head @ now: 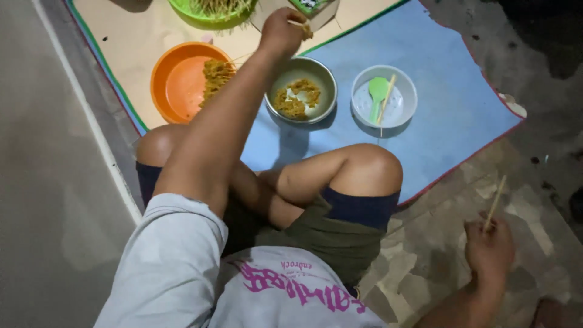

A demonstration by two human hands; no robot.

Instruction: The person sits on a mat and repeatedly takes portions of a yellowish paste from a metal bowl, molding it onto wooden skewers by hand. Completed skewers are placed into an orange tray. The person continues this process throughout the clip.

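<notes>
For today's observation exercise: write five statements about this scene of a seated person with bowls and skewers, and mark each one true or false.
1. The right hand holds a bare skewer. True.
2. The orange bowl is empty. False: skewers of yellowish food lie in it.
3. A green spoon lies in the white bowl. True.
4. The left hand rests on the person's knee. False: it is stretched forward beyond the metal bowl, holding a small piece of food.
5. The metal bowl stands on the bare floor. False: it stands on the blue mat.
</notes>
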